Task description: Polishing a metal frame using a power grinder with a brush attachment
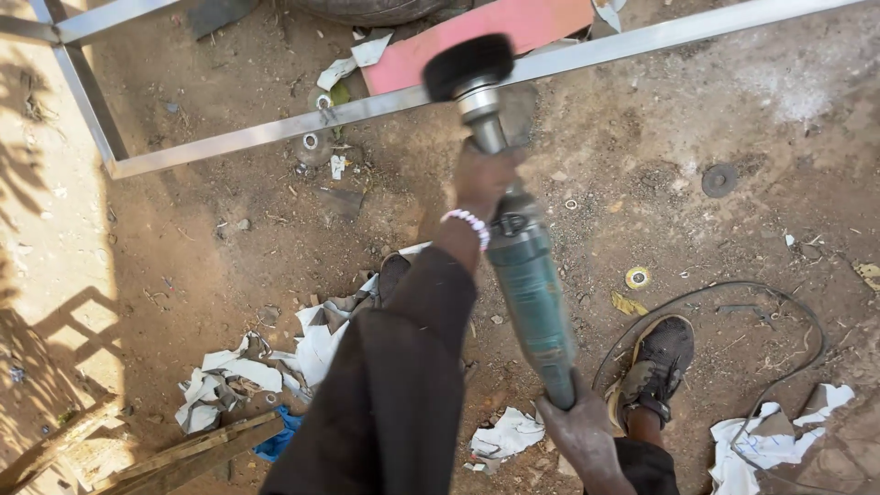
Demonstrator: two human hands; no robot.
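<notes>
The left hand (483,179) is clamped near the head of the teal grinder (527,275), and the right hand (577,431) grips its tail. Its black brush wheel (469,66) sits at the metal frame (275,131); the bar looks evenly grey, so progress is hard to judge.

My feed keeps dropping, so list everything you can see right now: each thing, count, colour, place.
teal-bodied power grinder with black wheel: one, centre, held in both hands
grey square-tube metal frame: one, on the dirt, top
pink flat board: one, top, behind the frame
black power cable: one, looped, right
white paper scraps: several, lower left and right
dark worn shoe: one, lower right
left hand: near the wheel, beaded bracelet on wrist
right hand: at the rear end
</notes>
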